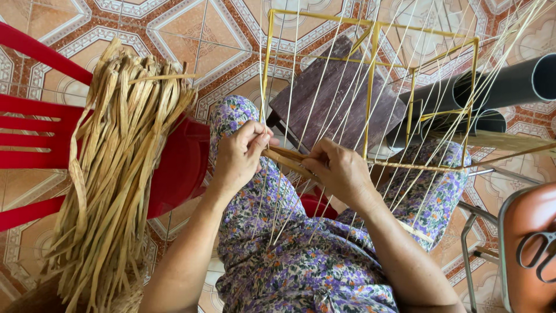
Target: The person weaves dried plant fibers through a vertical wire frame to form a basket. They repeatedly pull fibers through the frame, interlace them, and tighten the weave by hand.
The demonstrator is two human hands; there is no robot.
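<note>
Left hand (240,155) and right hand (336,171) both pinch one dried reed strip (286,157), fingers closed, keeping it taut between the frame's warp strings (324,104).

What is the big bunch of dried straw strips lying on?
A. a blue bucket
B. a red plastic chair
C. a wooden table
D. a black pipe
B: the bundle of dried straw strips drapes over the seat of a red plastic chair, beside the left hand.
</note>
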